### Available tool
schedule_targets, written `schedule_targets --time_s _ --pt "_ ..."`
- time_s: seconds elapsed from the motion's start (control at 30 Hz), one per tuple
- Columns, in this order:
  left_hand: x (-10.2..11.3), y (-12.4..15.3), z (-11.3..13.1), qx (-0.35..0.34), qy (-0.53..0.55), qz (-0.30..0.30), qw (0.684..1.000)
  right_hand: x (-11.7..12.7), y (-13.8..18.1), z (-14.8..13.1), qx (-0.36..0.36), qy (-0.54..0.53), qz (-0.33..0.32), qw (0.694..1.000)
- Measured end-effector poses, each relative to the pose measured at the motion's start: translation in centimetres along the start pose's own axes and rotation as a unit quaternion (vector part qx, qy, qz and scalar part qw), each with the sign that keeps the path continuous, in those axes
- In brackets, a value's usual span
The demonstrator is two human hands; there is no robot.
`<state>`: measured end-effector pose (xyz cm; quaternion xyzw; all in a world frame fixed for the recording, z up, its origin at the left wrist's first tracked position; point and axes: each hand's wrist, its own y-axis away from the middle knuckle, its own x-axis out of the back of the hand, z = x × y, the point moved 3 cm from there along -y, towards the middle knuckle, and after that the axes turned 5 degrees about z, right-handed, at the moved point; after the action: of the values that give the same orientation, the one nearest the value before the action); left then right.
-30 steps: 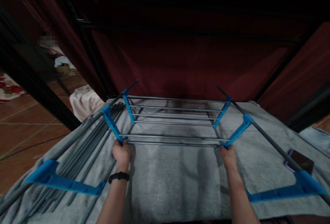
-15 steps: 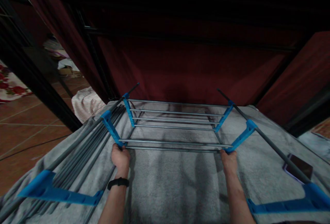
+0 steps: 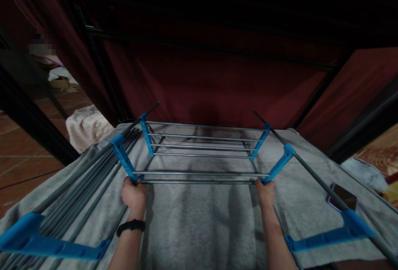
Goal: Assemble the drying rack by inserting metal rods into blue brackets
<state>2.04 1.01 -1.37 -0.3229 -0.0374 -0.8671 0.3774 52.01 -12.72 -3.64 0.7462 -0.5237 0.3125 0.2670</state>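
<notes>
A partly built rack of grey metal tubes with blue plastic brackets lies on a grey blanket (image 3: 199, 224). My left hand (image 3: 134, 195) is closed around the lower end of the middle left bracket (image 3: 123, 158), where two cross tubes (image 3: 199, 174) meet it. Opposite, my right hand (image 3: 265, 193) grips the lower end of the middle right bracket (image 3: 280, 164). Several more cross tubes (image 3: 202, 147) join the far pair of brackets. The near left bracket (image 3: 52, 241) and near right bracket (image 3: 332, 237) have no cross tubes between them. My fingers are partly hidden under the brackets.
Loose grey tubes (image 3: 83, 197) lie in a bundle along the left side. A phone-like dark object (image 3: 342, 197) rests on the blanket at the right. Dark red curtains (image 3: 214, 87) and black posts (image 3: 27, 116) surround the surface. Striped cloth (image 3: 87, 127) is beyond the left edge.
The whole scene, rack and hands included, has shifted left in the view, showing more of the right side. Both hands keep their hold on the same brackets.
</notes>
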Motion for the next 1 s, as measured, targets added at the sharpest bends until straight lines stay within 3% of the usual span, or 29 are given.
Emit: schedule_targets --time_s 0.53,0.8,1.0 --pt "-1.1 -1.8 -0.5 0.038 -0.048 0.005 0.998 0.3 1.6 -2.3 0.002 -0.005 0.037 0.999" --pt "-1.3 -1.3 0.4 0.043 -0.041 -0.002 0.998 -0.3 1.4 -2.9 -0.001 -0.004 0.051 0.999" --pt "-1.2 -0.9 0.8 0.047 -0.027 -0.002 0.999 -0.7 0.5 -2.5 0.022 -0.011 0.016 1.0"
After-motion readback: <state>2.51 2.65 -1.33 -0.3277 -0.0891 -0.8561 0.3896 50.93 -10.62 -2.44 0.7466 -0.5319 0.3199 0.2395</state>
